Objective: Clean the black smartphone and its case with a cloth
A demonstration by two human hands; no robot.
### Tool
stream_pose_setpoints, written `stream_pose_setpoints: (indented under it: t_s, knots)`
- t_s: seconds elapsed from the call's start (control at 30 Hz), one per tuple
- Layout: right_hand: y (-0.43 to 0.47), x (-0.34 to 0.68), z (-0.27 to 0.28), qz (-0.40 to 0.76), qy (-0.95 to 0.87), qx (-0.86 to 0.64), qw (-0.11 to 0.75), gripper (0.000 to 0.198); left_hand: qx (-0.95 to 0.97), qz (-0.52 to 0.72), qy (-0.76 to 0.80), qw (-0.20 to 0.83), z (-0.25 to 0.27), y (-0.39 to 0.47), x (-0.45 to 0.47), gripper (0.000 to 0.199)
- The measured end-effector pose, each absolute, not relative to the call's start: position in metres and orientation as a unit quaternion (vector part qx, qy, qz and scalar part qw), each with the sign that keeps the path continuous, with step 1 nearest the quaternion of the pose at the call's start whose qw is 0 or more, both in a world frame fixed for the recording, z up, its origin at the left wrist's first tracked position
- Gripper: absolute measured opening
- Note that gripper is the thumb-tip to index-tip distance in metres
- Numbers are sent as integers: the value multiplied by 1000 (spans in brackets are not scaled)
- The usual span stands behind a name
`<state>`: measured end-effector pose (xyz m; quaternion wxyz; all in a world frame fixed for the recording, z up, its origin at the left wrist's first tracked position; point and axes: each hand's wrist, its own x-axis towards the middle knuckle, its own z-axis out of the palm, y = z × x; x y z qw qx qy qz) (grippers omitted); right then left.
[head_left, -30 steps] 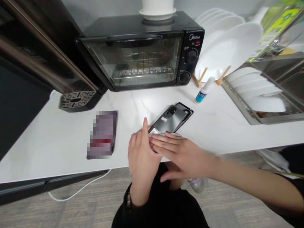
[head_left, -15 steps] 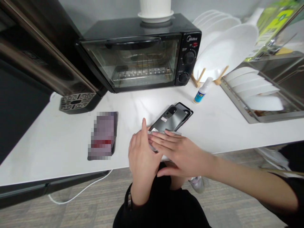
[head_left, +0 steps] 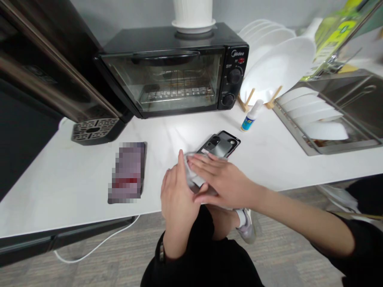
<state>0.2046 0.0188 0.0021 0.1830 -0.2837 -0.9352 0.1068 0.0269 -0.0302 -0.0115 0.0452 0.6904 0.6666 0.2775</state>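
My right hand (head_left: 223,177) lies with its fingers pressed on a pale grey cloth (head_left: 190,177), on the back of a grey smartphone (head_left: 220,145). The cloth and fingers cover most of the phone's lower part. My left hand (head_left: 178,191) grips the phone's near left side, its index finger raised and the others curled; its exact contact is hidden. A second dark smartphone (head_left: 235,142) lies partly beneath the far end of the grey one. Behind them stands a small spray bottle (head_left: 248,119) with a blue label.
A pixelated dark-edged slab (head_left: 127,171) lies on the white counter (head_left: 80,179) at left. Behind are a black toaster oven (head_left: 173,79) and a drink machine's drip tray (head_left: 93,130). White plates (head_left: 278,67) stand in a wooden rack; the sink (head_left: 356,99) holds more dishes.
My right hand and the cloth have slid up the grey phone towards its camera end, covering more of it. My left hand stays nearly in place. The view has shifted slightly.
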Motion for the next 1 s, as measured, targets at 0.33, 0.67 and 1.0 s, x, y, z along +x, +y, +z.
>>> stream_pose_setpoints:
  t_s: [0.33, 0.67, 1.0]
  knots:
    - [63, 256, 2, 63, -899, -401, 165, 84, 687, 295, 663, 46, -8, -30, 30, 104]
    - [11, 228, 2, 130, -944, -255, 162, 82, 671, 265, 690, 47, -9, -31, 30, 108]
    - [52, 235, 0, 90, -899, -387, 185, 95, 682, 289, 671, 32, -9, -31, 31, 99]
